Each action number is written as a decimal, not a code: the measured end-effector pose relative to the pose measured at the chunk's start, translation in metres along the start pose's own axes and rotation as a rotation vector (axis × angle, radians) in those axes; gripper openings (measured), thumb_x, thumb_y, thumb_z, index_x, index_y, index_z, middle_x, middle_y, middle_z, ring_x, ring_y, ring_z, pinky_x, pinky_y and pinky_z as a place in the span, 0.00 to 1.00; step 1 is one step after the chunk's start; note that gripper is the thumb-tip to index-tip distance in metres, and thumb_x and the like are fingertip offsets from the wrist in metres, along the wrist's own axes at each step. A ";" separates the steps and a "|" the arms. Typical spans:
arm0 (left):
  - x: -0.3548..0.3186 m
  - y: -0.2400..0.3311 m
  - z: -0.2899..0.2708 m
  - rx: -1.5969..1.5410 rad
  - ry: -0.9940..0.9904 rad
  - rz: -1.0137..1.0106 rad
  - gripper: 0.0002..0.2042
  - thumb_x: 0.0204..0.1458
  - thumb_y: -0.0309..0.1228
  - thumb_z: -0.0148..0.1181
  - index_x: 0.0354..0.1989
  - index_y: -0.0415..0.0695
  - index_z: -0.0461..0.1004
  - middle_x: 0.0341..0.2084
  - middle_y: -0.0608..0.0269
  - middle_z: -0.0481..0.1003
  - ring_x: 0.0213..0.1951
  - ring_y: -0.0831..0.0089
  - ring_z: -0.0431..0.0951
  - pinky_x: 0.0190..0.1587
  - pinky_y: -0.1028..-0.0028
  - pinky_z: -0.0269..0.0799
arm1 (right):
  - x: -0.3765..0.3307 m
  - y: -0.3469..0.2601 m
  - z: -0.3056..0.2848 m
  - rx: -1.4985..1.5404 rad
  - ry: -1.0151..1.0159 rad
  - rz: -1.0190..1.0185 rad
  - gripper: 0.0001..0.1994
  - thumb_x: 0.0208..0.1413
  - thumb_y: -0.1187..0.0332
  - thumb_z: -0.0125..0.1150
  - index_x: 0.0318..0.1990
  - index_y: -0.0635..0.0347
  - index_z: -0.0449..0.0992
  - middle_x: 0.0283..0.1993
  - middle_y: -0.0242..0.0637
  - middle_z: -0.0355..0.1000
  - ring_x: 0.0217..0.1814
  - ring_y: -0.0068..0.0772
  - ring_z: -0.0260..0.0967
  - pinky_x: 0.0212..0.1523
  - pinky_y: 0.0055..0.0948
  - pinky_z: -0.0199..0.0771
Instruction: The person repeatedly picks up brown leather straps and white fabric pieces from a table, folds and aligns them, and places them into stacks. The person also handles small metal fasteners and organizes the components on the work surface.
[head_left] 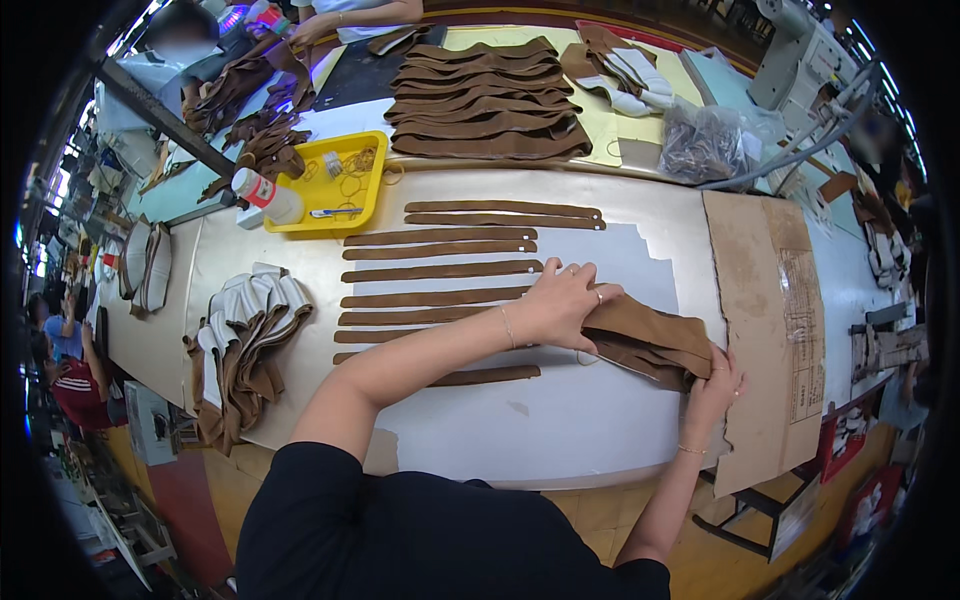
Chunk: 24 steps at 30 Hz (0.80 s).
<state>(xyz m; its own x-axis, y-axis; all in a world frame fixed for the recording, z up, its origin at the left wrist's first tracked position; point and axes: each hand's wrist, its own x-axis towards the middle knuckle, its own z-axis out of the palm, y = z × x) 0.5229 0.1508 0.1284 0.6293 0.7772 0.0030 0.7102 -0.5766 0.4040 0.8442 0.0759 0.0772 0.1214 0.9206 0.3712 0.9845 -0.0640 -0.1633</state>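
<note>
A small stack of brown leather-like pieces (652, 330) lies on the white sheet (480, 425), right of the middle of the table. My left hand (568, 305) grips the stack's left end, thumb at the near side and fingers over the far side. At the opposite end my right hand (714, 385) is closed round the lower right corner. Several long narrow brown strips (440, 271) lie in rows to the left, some with small white marks at their right ends. My left forearm crosses and hides parts of the nearer strips.
A bundle of brown and white pieces (250, 335) sits at the left. Behind are a yellow tray (372, 205) with rubber bands, a white bottle (275, 200) and layered brown pieces (485, 100). Cardboard (765, 330) covers the right side. Another person's arm (365, 15) reaches in beyond.
</note>
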 end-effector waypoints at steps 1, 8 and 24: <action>-0.002 0.003 0.001 0.020 0.037 -0.021 0.37 0.38 0.48 0.71 0.60 0.55 0.65 0.40 0.55 0.66 0.42 0.62 0.70 0.55 0.61 0.54 | 0.005 0.002 -0.004 0.003 0.083 0.022 0.26 0.46 0.84 0.51 0.54 0.54 0.74 0.55 0.35 0.73 0.65 0.37 0.63 0.71 0.47 0.44; 0.010 0.006 0.016 -0.061 0.331 -0.003 0.32 0.37 0.34 0.66 0.57 0.52 0.68 0.40 0.55 0.64 0.44 0.60 0.67 0.52 0.62 0.58 | 0.023 0.009 -0.032 0.096 0.355 0.012 0.25 0.43 0.84 0.50 0.53 0.57 0.74 0.51 0.39 0.75 0.57 0.38 0.69 0.66 0.42 0.51; 0.040 -0.020 0.035 -0.440 0.677 -0.295 0.26 0.41 0.20 0.58 0.53 0.50 0.73 0.38 0.55 0.68 0.42 0.56 0.72 0.48 0.64 0.69 | 0.045 -0.018 0.007 0.971 0.631 0.630 0.12 0.63 0.74 0.48 0.51 0.64 0.72 0.50 0.40 0.72 0.52 0.34 0.69 0.54 0.31 0.69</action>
<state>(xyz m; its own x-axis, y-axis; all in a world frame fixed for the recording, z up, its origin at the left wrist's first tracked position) 0.5448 0.1845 0.0887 0.0147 0.9437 0.3304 0.5399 -0.2856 0.7918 0.8306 0.1212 0.0907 0.8210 0.4810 0.3075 0.2793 0.1314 -0.9512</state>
